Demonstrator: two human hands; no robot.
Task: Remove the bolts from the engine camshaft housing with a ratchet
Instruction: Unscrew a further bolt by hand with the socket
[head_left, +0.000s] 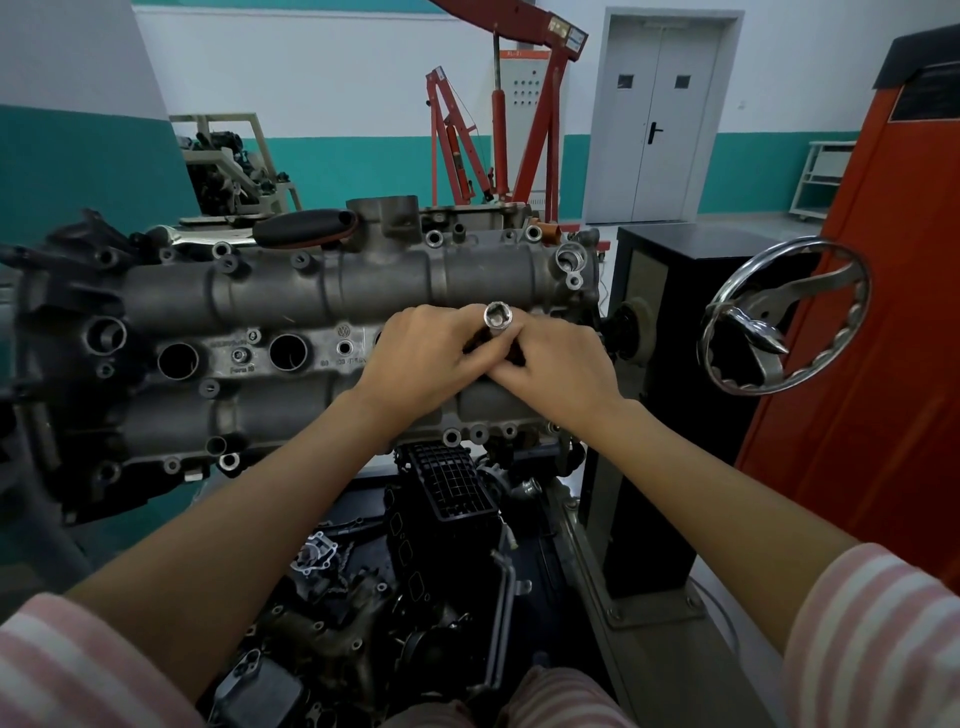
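Observation:
The grey camshaft housing (322, 291) lies across the engine on its stand, with round bores and bolt bosses along its edges. Both hands meet over its right-centre part. My left hand (421, 358) and my right hand (561, 369) together grip a tool whose shiny socket (497, 318) sticks up between the fingers, open end facing the camera. The rest of the ratchet is hidden under the hands. One bolt head (239, 355) sits in the middle strip, left of the hands.
A chrome handwheel (784, 317) of the engine stand juts out at the right, beside an orange cabinet (883, 291). Loose engine parts (395, 587) lie in the tray below. Red engine hoists (498, 119) and a grey door stand at the back.

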